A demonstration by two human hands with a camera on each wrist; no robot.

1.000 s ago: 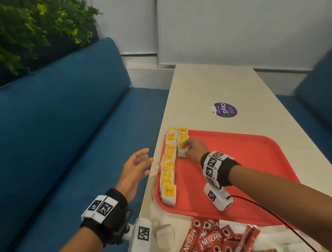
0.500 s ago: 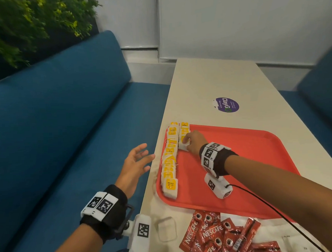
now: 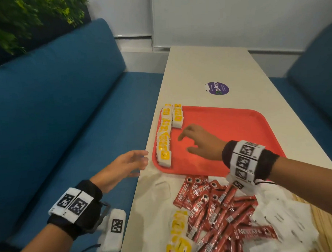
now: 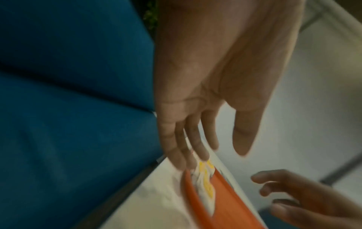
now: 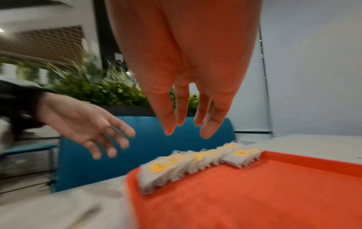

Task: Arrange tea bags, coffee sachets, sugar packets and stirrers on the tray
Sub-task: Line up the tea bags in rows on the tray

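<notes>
I judge only tea bags (image 3: 164, 137) line the red tray's (image 3: 237, 126) left edge; Nescafe sachets (image 3: 218, 213) wait on the worktop (image 3: 206, 67), both hands' fingers (image 3: 182, 133) released.

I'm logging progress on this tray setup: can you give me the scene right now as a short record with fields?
tray: red tray, on the white table
on tray: tea bags in two rows along its left edge
off tray: coffee sachets, loose tea bags, white packets, all on the table nearer the person
left hand: fingers straight, beside the tray, holds nothing
right hand: over the tray, holds nothing
</notes>
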